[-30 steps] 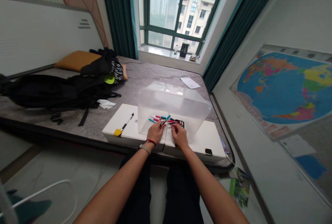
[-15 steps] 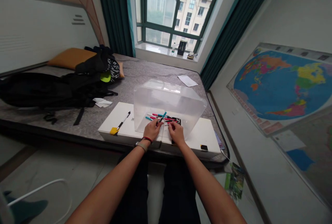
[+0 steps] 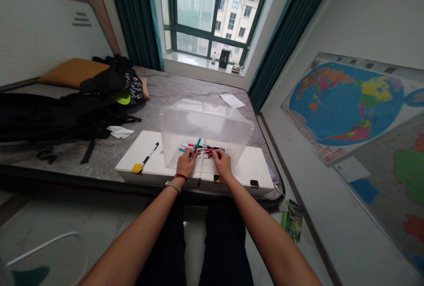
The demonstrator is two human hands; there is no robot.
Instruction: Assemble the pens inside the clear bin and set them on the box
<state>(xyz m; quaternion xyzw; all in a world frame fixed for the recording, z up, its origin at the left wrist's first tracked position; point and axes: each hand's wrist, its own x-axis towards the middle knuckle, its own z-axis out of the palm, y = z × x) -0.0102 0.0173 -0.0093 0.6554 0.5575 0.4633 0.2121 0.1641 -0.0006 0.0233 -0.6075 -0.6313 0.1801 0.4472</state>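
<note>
Over the white boxes, at the clear bin: left hand closed in a pinch on teal pen. Right hand at the loose pens, fingertips together; whether it grips one, cannot tell. Teal pen likely light, stiff, slightly slick; mid-barrel looks the best hold. Long axis runs fore-and-aft, leaning slightly right at the far end; teal end points toward the window.

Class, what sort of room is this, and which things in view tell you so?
Most likely a bedroom: a large grey mattress fills much of it, with an orange pillow near what looks like a white headboard.
</note>
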